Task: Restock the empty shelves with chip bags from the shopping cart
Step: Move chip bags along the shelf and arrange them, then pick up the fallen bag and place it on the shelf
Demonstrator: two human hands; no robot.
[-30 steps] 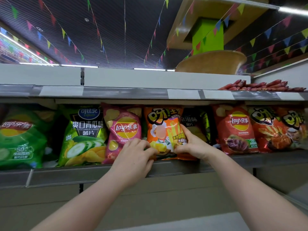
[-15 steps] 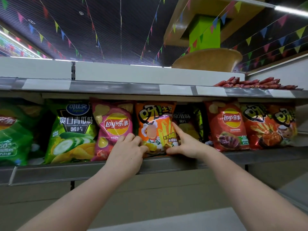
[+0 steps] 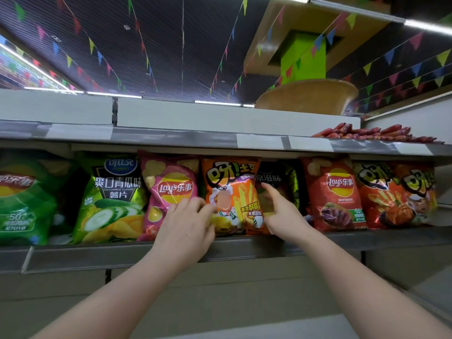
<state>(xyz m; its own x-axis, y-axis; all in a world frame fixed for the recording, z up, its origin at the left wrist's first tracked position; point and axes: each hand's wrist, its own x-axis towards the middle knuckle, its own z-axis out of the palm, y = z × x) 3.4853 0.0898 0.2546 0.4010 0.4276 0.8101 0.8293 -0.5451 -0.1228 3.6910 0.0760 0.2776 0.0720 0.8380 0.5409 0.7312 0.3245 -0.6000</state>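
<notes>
An orange bag (image 3: 232,194) stands upright, long axis vertical and front facing out, on a grey shelf (image 3: 244,250) between a pink bag (image 3: 168,189) and a dark bag (image 3: 276,177) half hidden behind it. The left hand (image 3: 188,223) presses relaxed fingers on its lower left; the right hand (image 3: 281,214) touches its right edge, fingers loose. Bunting (image 3: 367,67) crosses the dark ceiling.

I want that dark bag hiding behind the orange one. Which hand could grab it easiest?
Probably the right hand: its fingers already reach beside the orange bag, just in front of the dark bag. The left hand sits by the pink bag.
</notes>
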